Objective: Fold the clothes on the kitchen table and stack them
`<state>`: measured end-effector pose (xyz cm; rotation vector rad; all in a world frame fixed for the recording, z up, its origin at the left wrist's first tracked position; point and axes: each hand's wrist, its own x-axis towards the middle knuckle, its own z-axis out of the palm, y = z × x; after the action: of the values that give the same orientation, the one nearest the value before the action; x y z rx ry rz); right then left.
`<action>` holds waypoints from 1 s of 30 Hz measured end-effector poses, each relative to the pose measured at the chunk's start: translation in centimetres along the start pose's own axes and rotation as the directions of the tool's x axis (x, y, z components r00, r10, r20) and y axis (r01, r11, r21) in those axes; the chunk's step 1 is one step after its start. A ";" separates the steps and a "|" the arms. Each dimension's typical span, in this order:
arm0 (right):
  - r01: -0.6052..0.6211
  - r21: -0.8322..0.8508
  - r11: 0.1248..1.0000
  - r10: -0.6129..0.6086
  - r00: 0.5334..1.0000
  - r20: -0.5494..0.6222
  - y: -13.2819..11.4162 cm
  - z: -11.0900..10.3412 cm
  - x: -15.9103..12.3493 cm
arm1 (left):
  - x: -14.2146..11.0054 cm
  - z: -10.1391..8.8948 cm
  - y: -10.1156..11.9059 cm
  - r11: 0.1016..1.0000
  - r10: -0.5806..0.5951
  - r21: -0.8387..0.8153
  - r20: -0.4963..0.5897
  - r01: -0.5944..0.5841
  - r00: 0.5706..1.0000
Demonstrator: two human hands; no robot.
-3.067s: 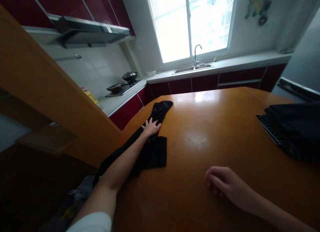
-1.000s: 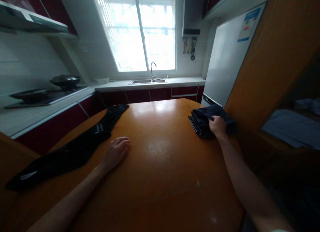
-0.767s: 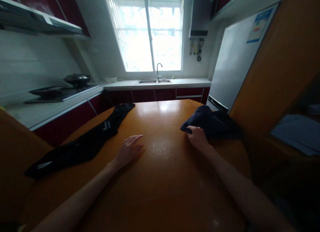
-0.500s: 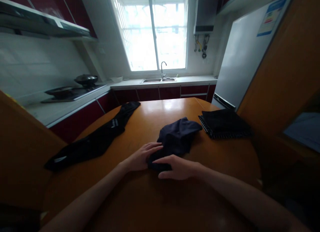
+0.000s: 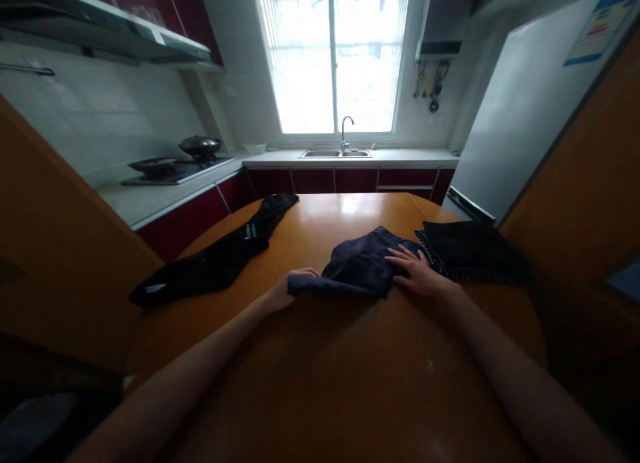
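A glossy orange-brown wooden table (image 5: pixel 345 356) with a rounded outline fills the lower part of a kitchen. Past its far edge, a pale counter (image 5: pixel 410 158) runs over dark red cabinets (image 5: pixel 313 180), with a double-basin sink (image 5: pixel 320 154) and a curved faucet (image 5: pixel 344 133) below a bright window (image 5: pixel 335 63). On the left, a lidded wok (image 5: pixel 200 145) and a shallow pan (image 5: pixel 155 166) sit on the cooktop (image 5: pixel 183 176), under a range hood (image 5: pixel 125 40); a silvery refrigerator (image 5: pixel 520 110) leans into view on the right.

A navy garment (image 5: pixel 357 263) lies rumpled across the middle of the table, its near edge turned up in a long fold. The left hand (image 5: pixel 281 294) is closed on the left end of that fold, its fingers partly hidden behind the fabric. The right hand (image 5: pixel 419 274) is open, palm down with the fingers spread, its fingertips on the right part of the same garment.

To the left, a long black garment (image 5: pixel 215 266) with small pale stripes stretches diagonally along the table edge. To the right, just beside the right hand, is a stack of folded dark clothes (image 5: pixel 467 246); the lower layers seem to have a striped or ribbed edge, though the shadow blurs it.
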<state>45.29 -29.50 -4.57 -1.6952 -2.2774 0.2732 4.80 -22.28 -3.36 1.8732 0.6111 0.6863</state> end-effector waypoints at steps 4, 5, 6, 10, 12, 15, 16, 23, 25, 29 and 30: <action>-0.062 0.004 0.998 0.062 0.998 -0.016 1.5 0.6 0.4 | 0.4 -1.2 -2.2 0.980 -0.156 -0.167 -0.321 0.106 0.934; -0.049 -0.003 0.999 0.049 0.999 -0.018 1.5 0.6 0.5 | 0.5 -1.4 -2.5 0.977 -0.169 -0.185 -0.361 0.107 0.917; -0.034 -0.013 0.999 0.034 0.999 -0.026 1.4 0.6 0.6 | 0.6 -1.5 -2.6 0.969 -0.195 -0.219 -0.393 0.115 0.899; 0.041 -0.041 0.998 -0.042 0.999 -0.003 -0.2 -0.4 0.5 | 0.6 -1.8 -1.6 0.883 -0.343 -0.447 -0.400 0.147 0.850; 0.075 -0.033 0.997 -0.074 0.997 0.025 -1.4 -1.1 0.1 | 0.3 -2.1 -0.8 0.820 -0.398 -0.550 -0.344 0.161 0.851; 0.071 0.057 0.996 -0.075 0.994 0.078 -3.1 -2.2 -0.7 | -0.3 -3.1 0.3 0.741 -0.467 -0.632 -0.239 0.228 0.851; 0.059 0.123 0.991 -0.074 0.990 0.118 -3.5 -2.5 -0.9 | -0.5 -3.5 0.5 0.722 -0.494 -0.641 -0.213 0.262 0.843; -0.027 0.457 0.889 0.091 0.989 -0.119 -3.6 -2.5 0.7 | 0.7 -5.7 0.5 0.762 -0.520 -0.625 -0.429 0.173 0.739; -0.135 0.413 0.901 0.306 0.872 -0.382 -3.2 -1.8 1.7 | 1.3 -5.7 -0.2 0.870 -0.447 -0.466 -0.608 0.161 0.656; -0.182 0.241 0.953 0.289 0.779 -0.556 -3.3 -1.1 2.1 | 1.4 -4.4 -0.8 0.968 -0.218 -0.116 -0.828 0.223 0.517; -0.133 0.215 0.968 0.231 0.811 -0.537 -3.8 -1.2 1.7 | 1.2 -3.7 -0.4 0.975 -0.094 0.035 -0.829 0.219 0.551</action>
<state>41.81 -28.99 -2.04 -1.6360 -1.6202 -0.0042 3.00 -18.96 -2.32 1.4887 1.4477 1.4575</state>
